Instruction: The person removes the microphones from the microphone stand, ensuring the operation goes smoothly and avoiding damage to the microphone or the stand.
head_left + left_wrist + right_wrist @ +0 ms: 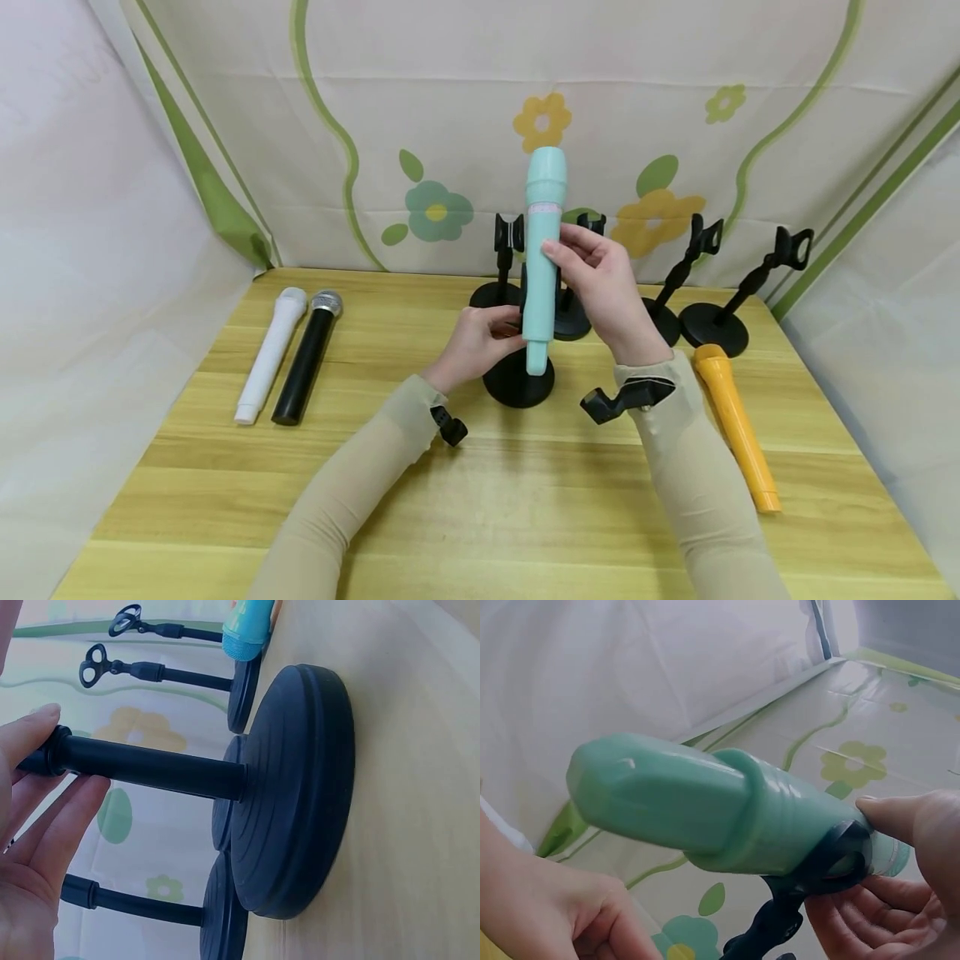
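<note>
A mint-green microphone (pixel 542 258) stands nearly upright over the middle of the table, head up. My right hand (pixel 603 283) grips its body with thumb and fingers. In the right wrist view, the black clip (pixel 840 859) of a microphone stand wraps around the microphone's body. My left hand (pixel 480 342) is lower, behind the microphone's tail end. Seen from the left wrist, its thumb and fingers hold the stand's black stem (pixel 150 765) near the collar. The stand's round base (pixel 519 379) rests on the table.
Several other black microphone stands, one of them at far right (pixel 714 327), line the back of the table. A white microphone (pixel 270 358) and a black one with a silver head (pixel 306 362) lie at left. An orange microphone (pixel 738 429) lies beside the right forearm. Patterned cloth (pixel 465 100) hangs behind.
</note>
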Motion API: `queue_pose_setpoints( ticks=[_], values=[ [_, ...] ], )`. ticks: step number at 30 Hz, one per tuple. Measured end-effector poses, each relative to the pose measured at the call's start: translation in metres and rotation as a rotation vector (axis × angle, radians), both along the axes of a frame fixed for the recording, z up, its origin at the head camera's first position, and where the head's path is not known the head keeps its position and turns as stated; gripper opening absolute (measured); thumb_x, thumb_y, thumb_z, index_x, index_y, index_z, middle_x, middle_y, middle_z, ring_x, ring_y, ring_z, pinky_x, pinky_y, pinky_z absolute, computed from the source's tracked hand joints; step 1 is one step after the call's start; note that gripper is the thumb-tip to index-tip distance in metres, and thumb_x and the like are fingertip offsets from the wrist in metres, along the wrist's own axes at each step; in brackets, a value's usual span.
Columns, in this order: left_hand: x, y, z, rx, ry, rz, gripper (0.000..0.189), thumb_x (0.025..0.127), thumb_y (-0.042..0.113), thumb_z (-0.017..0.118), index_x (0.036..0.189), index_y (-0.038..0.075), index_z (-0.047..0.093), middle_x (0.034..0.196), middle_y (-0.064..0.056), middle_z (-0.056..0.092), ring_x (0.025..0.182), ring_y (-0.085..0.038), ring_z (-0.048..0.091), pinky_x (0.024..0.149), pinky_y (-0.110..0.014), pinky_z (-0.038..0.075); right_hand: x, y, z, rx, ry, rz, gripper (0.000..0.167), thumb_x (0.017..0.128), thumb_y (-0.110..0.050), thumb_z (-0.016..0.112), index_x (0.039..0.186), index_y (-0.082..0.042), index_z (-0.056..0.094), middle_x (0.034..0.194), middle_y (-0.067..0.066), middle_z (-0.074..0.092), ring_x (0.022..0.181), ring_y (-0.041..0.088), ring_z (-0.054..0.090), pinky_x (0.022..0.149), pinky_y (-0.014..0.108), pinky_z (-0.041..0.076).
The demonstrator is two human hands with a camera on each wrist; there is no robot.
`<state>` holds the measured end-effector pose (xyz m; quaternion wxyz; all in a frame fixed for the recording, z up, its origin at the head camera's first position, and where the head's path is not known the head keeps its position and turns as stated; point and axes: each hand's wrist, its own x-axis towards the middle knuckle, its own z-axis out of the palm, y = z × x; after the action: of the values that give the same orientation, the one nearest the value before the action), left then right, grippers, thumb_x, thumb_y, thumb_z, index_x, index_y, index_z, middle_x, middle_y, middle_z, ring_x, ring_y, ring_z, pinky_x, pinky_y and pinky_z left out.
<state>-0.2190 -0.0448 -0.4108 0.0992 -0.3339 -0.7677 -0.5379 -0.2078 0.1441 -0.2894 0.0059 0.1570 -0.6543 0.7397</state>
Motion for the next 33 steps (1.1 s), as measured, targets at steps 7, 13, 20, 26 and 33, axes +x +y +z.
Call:
queue_pose_setpoints(
  ticks=[7, 13, 20, 26, 33],
  values=[
    [0.001, 0.0, 0.0, 0.001, 0.003, 0.01, 0.026, 0.088, -0.003, 0.078, 0.113, -0.004, 0.073, 0.107, -0.014, 0.074, 0.087, -0.019, 0.074, 0.077, -0.025, 0.06, -0.005, -0.003, 0.004, -0.049, -0.018, 0.012, 0.045, 0.099, -0.016, 0.069, 0.137, 0.005, 0.058, 0.121, 0.016, 0.064, 0.106, 0.026, 0.063, 0.089, 0.032, 0.056],
    [0.001, -0.001, -0.001, 0.013, 0.019, -0.003, 0.027, 0.088, 0.0, 0.079, 0.114, -0.002, 0.074, 0.106, -0.014, 0.075, 0.087, -0.019, 0.074, 0.077, -0.025, 0.06, -0.01, -0.004, 0.007, -0.072, -0.033, 0.008, 0.045, 0.098, -0.016, 0.07, 0.137, 0.005, 0.059, 0.123, 0.017, 0.063, 0.109, 0.027, 0.063, 0.092, 0.033, 0.056],
    [0.0, 0.0, -0.003, 0.013, 0.02, -0.008, 0.027, 0.088, 0.001, 0.079, 0.115, -0.002, 0.074, 0.105, -0.013, 0.075, 0.086, -0.014, 0.074, 0.076, -0.024, 0.06, -0.013, -0.004, 0.011, -0.086, -0.054, -0.016, 0.045, 0.098, -0.015, 0.071, 0.136, 0.005, 0.059, 0.125, 0.018, 0.063, 0.112, 0.028, 0.063, 0.098, 0.035, 0.053],
    [0.001, 0.0, -0.003, 0.01, 0.009, -0.007, 0.028, 0.089, 0.0, 0.079, 0.115, -0.002, 0.073, 0.105, -0.013, 0.075, 0.086, -0.016, 0.074, 0.077, -0.025, 0.06, -0.019, -0.004, 0.012, -0.101, -0.051, -0.02, 0.045, 0.098, -0.015, 0.071, 0.136, 0.005, 0.06, 0.127, 0.018, 0.062, 0.112, 0.028, 0.063, 0.097, 0.035, 0.053],
    [0.002, 0.0, -0.003, 0.019, 0.0, -0.012, 0.028, 0.089, 0.001, 0.079, 0.117, -0.002, 0.073, 0.108, -0.014, 0.074, 0.088, -0.017, 0.074, 0.078, -0.026, 0.06, -0.023, -0.005, 0.013, -0.118, -0.046, -0.029, 0.045, 0.098, -0.016, 0.071, 0.136, 0.004, 0.06, 0.129, 0.019, 0.061, 0.113, 0.029, 0.062, 0.096, 0.033, 0.054]
  ],
)
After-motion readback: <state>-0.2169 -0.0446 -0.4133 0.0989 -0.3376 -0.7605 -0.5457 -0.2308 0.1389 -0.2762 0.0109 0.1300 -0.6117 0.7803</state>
